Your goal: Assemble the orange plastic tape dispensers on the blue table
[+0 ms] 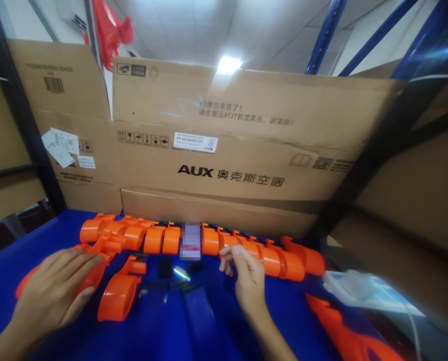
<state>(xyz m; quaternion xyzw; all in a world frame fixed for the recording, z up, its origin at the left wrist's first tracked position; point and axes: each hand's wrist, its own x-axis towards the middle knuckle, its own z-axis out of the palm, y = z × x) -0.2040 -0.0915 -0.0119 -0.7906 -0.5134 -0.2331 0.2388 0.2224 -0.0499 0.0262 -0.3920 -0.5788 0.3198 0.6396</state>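
Observation:
My left hand (pixel 56 286) is closed over an orange plastic tape dispenser (pixel 96 273), hiding much of it. Just right of that hand, another orange tape dispenser (pixel 117 296) lies on the blue table surface (pixel 156 331). My right hand (pixel 248 278) is raised in front of a row of orange tape dispensers (pixel 271 258), its fingers curled together. Whatever those fingers may hold is too small or hidden to make out. Between my hands lie a shiny metal strip (pixel 182 273) and some dark small pieces (pixel 165 268).
A phone-like panel (pixel 191 240) with a blurred screen stands amid the row. Behind it rises a cardboard wall (pixel 227 150) printed AUX. At right are a large orange piece (pixel 344 331) and a pale plastic box (pixel 363 288). Dark posts (pixel 359 165) flank the table.

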